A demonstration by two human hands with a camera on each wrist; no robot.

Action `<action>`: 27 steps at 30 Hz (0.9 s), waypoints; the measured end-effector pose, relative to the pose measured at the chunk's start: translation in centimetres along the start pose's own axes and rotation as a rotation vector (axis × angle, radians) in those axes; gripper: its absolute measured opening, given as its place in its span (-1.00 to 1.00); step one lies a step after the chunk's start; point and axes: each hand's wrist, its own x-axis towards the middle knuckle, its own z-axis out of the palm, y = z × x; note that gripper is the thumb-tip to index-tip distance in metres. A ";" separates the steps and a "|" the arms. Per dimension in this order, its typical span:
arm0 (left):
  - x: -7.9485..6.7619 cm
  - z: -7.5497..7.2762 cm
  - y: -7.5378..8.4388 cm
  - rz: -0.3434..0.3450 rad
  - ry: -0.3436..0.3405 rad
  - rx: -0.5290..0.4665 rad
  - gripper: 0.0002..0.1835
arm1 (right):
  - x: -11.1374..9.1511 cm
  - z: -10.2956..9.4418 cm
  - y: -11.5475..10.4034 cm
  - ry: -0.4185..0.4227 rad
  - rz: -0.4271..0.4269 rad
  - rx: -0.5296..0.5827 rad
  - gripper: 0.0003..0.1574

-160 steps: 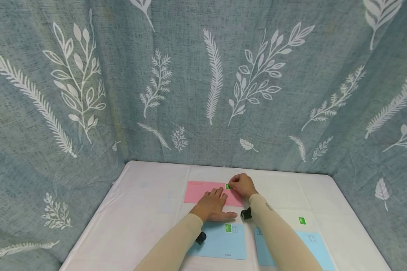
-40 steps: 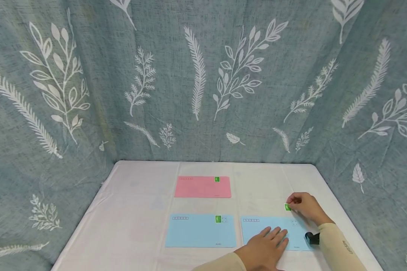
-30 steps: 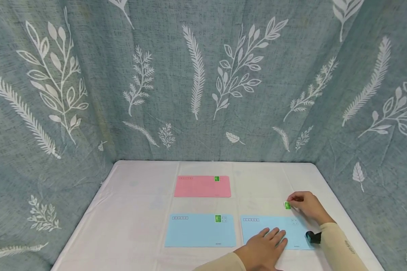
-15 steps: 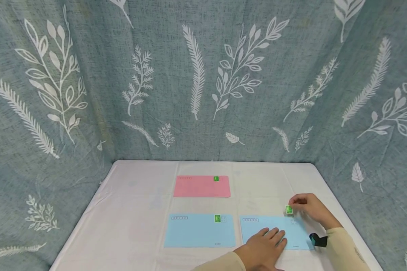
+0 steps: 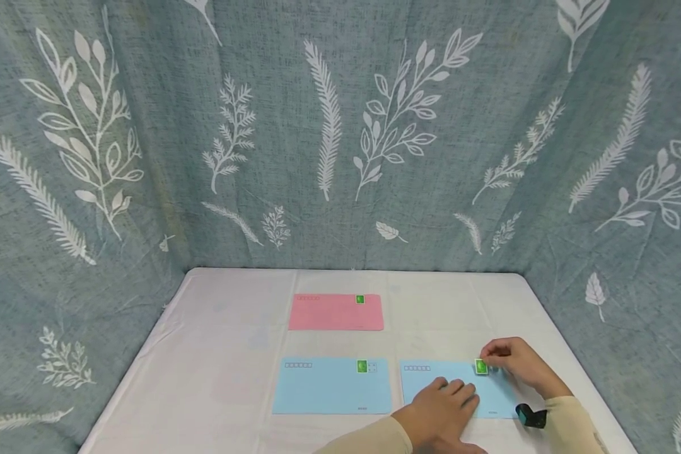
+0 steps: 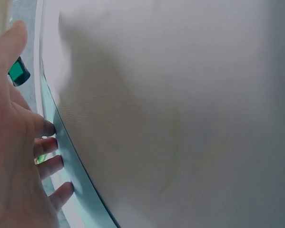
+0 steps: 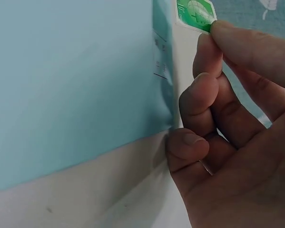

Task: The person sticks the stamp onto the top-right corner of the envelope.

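Observation:
Between thumb and forefinger my right hand (image 5: 519, 364) pinches a green stamp (image 5: 481, 366) by its edge. In the head view the stamp is over the upper right part of the right blue envelope (image 5: 494, 394), left of its small printed square. The right wrist view shows the stamp (image 7: 196, 13) up close, with the other fingers (image 7: 199, 92) curled below. My left hand (image 5: 439, 407) rests on the lower left part of that envelope with fingers spread. The left wrist view shows these fingertips (image 6: 61, 192) on the blue paper. Whether the stamp touches the envelope I cannot tell.
Left of it lies another blue envelope (image 5: 329, 391) bearing a green stamp (image 5: 362, 366). Farther back is a pink envelope (image 5: 323, 313) with a stamp (image 5: 360, 299). All lie on a white-covered table (image 5: 227, 353), with a grey-green patterned curtain (image 5: 295, 139) around it.
Both hands have moved from the pink envelope to the right blue envelope. My right hand has taken the stamp from the table behind it and brought it nearer, over the envelope's upper right.

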 end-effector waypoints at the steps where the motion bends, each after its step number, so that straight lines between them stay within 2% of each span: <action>1: 0.1 0.0 0.0 -0.003 0.009 -0.003 0.02 | 0.1 0.0 0.0 -0.001 -0.004 -0.001 -0.91; 6: 0.2 0.1 -0.2 -0.008 0.049 -0.028 0.02 | 0.0 0.4 -0.2 0.018 -0.008 -0.009 -0.93; 17: 0.4 -0.1 0.3 -0.009 0.034 -0.032 -0.08 | -0.9 1.8 -0.2 0.089 0.032 -0.056 -0.96; 27: 0.7 0.1 0.1 -0.003 0.040 -0.027 -0.11 | -1.0 2.1 -0.3 0.121 0.059 -0.110 -0.92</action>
